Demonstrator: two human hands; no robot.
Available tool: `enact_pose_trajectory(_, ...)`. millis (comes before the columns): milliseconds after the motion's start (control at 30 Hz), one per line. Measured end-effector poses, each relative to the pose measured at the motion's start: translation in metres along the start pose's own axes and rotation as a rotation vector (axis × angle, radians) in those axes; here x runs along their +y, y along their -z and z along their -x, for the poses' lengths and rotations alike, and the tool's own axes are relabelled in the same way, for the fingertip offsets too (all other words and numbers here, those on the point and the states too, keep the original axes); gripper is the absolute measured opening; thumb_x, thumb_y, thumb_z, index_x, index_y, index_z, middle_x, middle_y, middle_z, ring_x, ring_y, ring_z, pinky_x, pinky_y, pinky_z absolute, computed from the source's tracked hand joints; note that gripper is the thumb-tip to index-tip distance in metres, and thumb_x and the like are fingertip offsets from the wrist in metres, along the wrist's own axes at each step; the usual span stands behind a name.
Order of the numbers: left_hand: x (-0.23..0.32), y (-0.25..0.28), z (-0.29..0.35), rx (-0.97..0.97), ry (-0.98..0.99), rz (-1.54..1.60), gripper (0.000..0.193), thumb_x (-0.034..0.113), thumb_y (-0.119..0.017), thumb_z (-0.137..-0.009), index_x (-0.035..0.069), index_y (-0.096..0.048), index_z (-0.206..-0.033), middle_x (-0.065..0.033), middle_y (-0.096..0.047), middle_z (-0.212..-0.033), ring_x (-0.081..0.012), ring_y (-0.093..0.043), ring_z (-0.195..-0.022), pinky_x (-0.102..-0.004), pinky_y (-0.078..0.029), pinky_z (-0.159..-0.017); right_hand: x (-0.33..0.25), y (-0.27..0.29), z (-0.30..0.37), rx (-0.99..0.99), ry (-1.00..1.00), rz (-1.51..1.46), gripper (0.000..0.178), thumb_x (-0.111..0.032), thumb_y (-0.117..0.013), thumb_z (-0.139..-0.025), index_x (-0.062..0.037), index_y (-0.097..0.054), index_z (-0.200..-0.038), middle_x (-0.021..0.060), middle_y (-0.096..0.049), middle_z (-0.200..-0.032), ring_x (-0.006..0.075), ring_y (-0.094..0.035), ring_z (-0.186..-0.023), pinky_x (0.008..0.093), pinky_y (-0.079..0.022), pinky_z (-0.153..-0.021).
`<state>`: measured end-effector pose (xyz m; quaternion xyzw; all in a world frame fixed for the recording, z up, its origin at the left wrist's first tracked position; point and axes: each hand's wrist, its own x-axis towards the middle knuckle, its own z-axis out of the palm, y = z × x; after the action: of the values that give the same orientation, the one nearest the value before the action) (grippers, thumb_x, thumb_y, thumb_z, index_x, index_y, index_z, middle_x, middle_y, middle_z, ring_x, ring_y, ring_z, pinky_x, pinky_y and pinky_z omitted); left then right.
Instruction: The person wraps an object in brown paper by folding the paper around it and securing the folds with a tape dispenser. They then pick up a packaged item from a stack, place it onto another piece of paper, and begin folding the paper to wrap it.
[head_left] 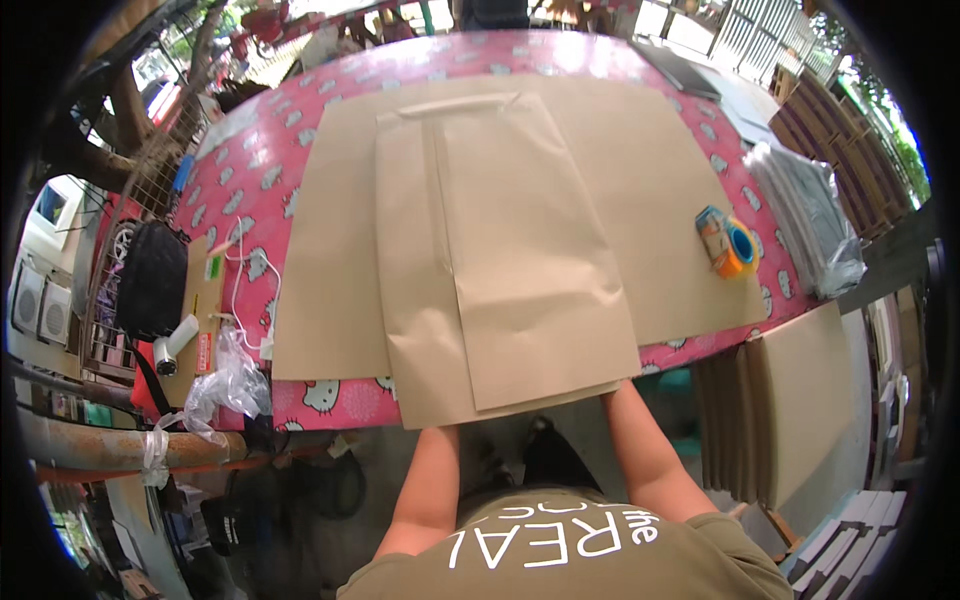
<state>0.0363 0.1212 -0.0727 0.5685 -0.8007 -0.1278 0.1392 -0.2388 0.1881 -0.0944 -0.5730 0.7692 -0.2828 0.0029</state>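
Folded brown paper piece (520, 240) lies lengthwise over the middle of the table (250, 165), its far end short of the far edge, its near end jutting past the near edge toward the person. A long seam runs down it left of centre; at the near end one flap overlaps another, the two edges out of line. Surface creased, worst near the seam's lower part; the far end shows a narrow fold. Underneath, a wider flat brown sheet (660, 200) spreads to both sides.

Left forearm (425, 485) comes up to the paper's near left corner, right forearm (645, 450) to its near right corner. Left grip and right grip are both hidden beneath the overhanging end; cannot tell whether either is closed on the paper or open under it.

Table cover pink, patterned with pale cat figures. Orange and blue tape dispenser (727, 243) sits on the wide sheet, toward the table's right edge. Plastic-wrapped grey stack (815, 225) lies along that right edge. Dark flat panel (675, 68) by the far right corner. At the left edge, a black bag (152, 280); nearer the near left corner, a white cylinder (180, 337) and crumpled clear plastic (230, 380). Beyond the near right corner, a batch of tan sheets (805, 400) stands on edge, lower than the tabletop.
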Motion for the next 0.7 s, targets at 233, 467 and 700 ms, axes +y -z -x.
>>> enact_pose_trajectory(233,0.014,0.0,0.003,-0.16,0.016,0.019,0.043,0.028,-0.052,-0.089,0.001,-0.048,-0.122,-0.016,-0.054,-0.119,-0.0269,-0.051,-0.111,-0.0382,-0.042,-0.093,0.0,-0.005,-0.004,-0.029,0.026,-0.031,0.062,-0.044,-0.057,-0.082,-0.0029,-0.043,-0.127,0.0196,-0.042,-0.13,0.0305,-0.038,-0.122,0.0395,-0.036,-0.098)
enact_pose_trajectory(467,0.096,0.152,0.05,-1.299,-0.654,1.079,0.037,0.019,-0.062,-0.085,0.001,-0.056,-0.116,-0.0112,-0.058,-0.117,-0.0205,-0.054,-0.11,-0.0323,-0.039,-0.095,-0.012,-0.003,0.019,-0.073,0.028,-0.074,0.064,-0.046,-0.058,-0.081,-0.0032,-0.042,-0.127,0.0195,-0.042,-0.13,0.0305,-0.038,-0.123,0.0395,-0.036,-0.098)
enact_pose_trajectory(700,-0.065,0.114,-0.114,0.096,-0.117,1.228,0.058,0.035,-0.05,-0.09,0.002,-0.031,-0.133,-0.016,-0.038,-0.134,-0.0232,-0.037,-0.122,-0.0332,-0.031,-0.101,-0.19,0.006,0.049,-0.79,0.175,-0.435,0.073,-0.05,-0.065,-0.075,-0.0034,-0.043,-0.126,0.0204,-0.043,-0.128,0.0338,-0.039,-0.121,0.0408,-0.034,-0.098)
